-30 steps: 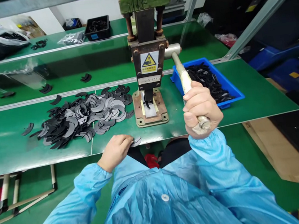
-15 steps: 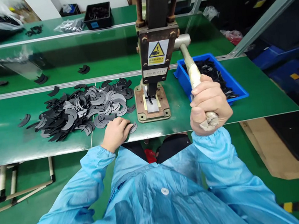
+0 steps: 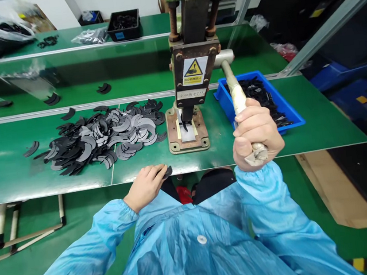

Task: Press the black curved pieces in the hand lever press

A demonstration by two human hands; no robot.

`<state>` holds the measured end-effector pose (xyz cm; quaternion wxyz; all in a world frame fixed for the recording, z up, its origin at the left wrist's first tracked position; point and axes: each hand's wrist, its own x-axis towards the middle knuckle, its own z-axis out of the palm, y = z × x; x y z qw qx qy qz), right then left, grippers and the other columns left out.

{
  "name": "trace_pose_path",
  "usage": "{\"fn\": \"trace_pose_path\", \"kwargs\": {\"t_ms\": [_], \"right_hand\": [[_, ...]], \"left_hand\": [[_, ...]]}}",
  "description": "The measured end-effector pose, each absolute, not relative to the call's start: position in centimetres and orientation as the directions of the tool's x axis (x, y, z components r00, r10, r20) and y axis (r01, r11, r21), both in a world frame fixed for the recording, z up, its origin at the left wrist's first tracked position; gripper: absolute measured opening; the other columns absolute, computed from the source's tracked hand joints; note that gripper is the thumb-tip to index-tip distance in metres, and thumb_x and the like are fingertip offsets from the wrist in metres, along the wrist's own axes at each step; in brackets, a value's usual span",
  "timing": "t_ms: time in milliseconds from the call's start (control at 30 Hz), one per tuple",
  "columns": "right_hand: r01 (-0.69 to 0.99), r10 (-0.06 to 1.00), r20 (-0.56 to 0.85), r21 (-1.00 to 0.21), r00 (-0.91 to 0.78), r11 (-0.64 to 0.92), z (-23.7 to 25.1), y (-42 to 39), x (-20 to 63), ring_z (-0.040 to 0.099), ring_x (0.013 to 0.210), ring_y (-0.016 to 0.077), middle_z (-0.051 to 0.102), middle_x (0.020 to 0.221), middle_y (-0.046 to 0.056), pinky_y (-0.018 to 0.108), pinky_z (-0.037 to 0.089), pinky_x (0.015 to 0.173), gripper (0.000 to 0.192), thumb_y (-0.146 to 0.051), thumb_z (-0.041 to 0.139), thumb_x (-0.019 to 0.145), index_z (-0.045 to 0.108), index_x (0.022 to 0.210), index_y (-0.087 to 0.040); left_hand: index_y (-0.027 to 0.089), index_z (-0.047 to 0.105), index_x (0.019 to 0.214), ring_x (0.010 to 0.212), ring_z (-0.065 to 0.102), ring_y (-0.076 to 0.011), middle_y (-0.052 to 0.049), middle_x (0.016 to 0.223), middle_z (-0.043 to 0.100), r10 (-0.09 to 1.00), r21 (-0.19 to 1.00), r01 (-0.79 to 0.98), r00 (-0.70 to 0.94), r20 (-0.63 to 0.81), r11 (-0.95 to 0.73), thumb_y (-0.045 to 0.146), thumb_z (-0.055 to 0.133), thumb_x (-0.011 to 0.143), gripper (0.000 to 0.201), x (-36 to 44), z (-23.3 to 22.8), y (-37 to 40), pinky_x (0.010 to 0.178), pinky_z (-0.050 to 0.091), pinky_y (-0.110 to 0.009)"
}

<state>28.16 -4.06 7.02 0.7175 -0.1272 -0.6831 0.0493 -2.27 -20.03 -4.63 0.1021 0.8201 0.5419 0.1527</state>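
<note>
Between the thumb and fingers of my left hand (image 3: 146,186) is a dark curved piece (image 3: 167,172), held at the front edge of the green bench. My right hand (image 3: 257,135) is wrapped round the taped lever handle (image 3: 237,93) of a hand press (image 3: 191,69). Under the ram, a small black piece (image 3: 184,125) shows on the light plate of the press base (image 3: 189,145). A heap of grey and black crescent pieces (image 3: 116,132) lies left of the press, beyond my left hand.
A blue bin (image 3: 287,113) of black parts stands right of the press, beside my right hand. A black tray (image 3: 124,26) and a plastic bag (image 3: 91,36) sit on the back shelf. A metal post (image 3: 326,19) slants up at the right.
My left hand has drawn the curved piece back off the bench surface to its front edge, tilting it up. My right hand stays on the lever, and the press looks unmoved.
</note>
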Motion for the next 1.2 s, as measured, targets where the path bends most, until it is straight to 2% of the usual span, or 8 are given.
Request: {"fn": "trace_pose_path", "kwargs": {"t_ms": [67,167,267,367,600,833,1000,1200], "right_hand": [[0.101,0.244,0.968,-0.249,0.061,0.963,7.0,-4.0,28.1,0.069,0.088,0.0182,0.061,0.069,-0.004,0.062,0.057,0.109,0.033,-0.038,0.075,0.092,0.055,0.071,-0.023],[0.09,0.246,0.967,-0.252,0.067,0.964,6.9,-4.0,28.0,0.069,0.087,0.0184,0.061,0.069,-0.004,0.061,0.057,0.108,0.032,-0.038,0.076,0.091,0.055,0.071,-0.023],[0.083,0.249,0.965,-0.256,0.082,0.963,7.0,-4.0,28.0,0.069,0.087,0.0179,0.061,0.069,-0.004,0.061,0.056,0.11,0.032,-0.036,0.076,0.09,0.055,0.07,-0.023],[0.094,0.25,0.966,-0.255,0.064,0.962,7.0,-4.0,28.1,0.069,0.088,0.0178,0.062,0.069,-0.004,0.06,0.056,0.111,0.031,-0.035,0.076,0.09,0.055,0.071,-0.023],[0.102,0.255,0.966,-0.258,0.038,0.961,7.1,-4.1,28.4,0.068,0.087,0.0191,0.061,0.069,-0.003,0.062,0.057,0.111,0.03,-0.036,0.076,0.09,0.056,0.072,-0.024],[0.125,0.236,0.971,-0.24,0.045,0.963,7.0,-4.0,28.3,0.069,0.087,0.0178,0.06,0.068,-0.004,0.06,0.058,0.109,0.031,-0.036,0.075,0.091,0.055,0.072,-0.024],[0.113,0.242,0.967,-0.249,0.079,0.962,7.0,-4.0,28.1,0.069,0.085,0.0175,0.059,0.067,-0.005,0.061,0.058,0.109,0.031,-0.036,0.076,0.089,0.054,0.071,-0.024],[0.108,0.247,0.969,-0.246,0.001,0.963,6.9,-4.0,28.9,0.071,0.09,0.0178,0.062,0.07,-0.004,0.06,0.058,0.112,0.029,-0.037,0.075,0.091,0.058,0.073,-0.024]], "left_hand": [[0.026,0.069,0.145,0.123,0.069,-0.0319,-0.018,0.135,0.072,0.932,0.46,0.811,0.311,0.187,-0.363,0.029,0.05,0.11,0.04,-2.8,-4.0,-19.4,0.102,0.057,-0.05],[0.024,0.075,0.118,0.109,0.069,-0.0267,-0.013,0.112,0.071,0.971,0.625,0.753,0.08,0.225,-0.206,0.04,0.049,0.111,0.032,-3.1,-2.3,-17.0,0.095,0.059,-0.042],[0.023,0.068,0.099,0.078,0.064,-0.0193,-0.004,0.083,0.066,0.993,0.816,0.578,-0.088,0.083,-0.016,0.051,0.054,0.11,0.033,-2.8,-0.4,-12.8,0.073,0.055,-0.033],[0.021,0.061,0.09,0.058,0.057,-0.0119,0.0,0.072,0.066,0.992,0.951,0.284,-0.069,-0.102,0.118,0.056,0.071,0.101,0.037,-1.7,0.5,-7.9,0.056,0.046,-0.024],[0.018,0.057,0.083,0.053,0.067,-0.0089,0.003,0.067,0.067,0.954,0.955,0.024,-0.054,-0.296,0.297,0.041,0.09,0.09,0.041,1.5,0.6,-0.6,0.053,0.054,-0.018],[0.018,0.058,0.081,0.055,0.072,-0.0136,0.001,0.058,0.065,0.931,0.929,0.07,-0.007,-0.365,0.365,0.036,0.089,0.092,0.038,2.0,0.5,0.8,0.051,0.055,-0.019],[0.019,0.056,0.076,0.046,0.065,-0.0115,-0.001,0.053,0.064,0.907,0.902,0.122,0.025,-0.421,0.415,0.038,0.088,0.092,0.041,1.9,0.6,1.5,0.046,0.049,-0.017],[0.019,0.056,0.083,0.05,0.068,-0.0131,0.002,0.055,0.063,0.9,0.901,0.085,0.067,-0.431,0.425,0.037,0.088,0.093,0.038,1.2,0.6,1.4,0.05,0.053,-0.018]]}}
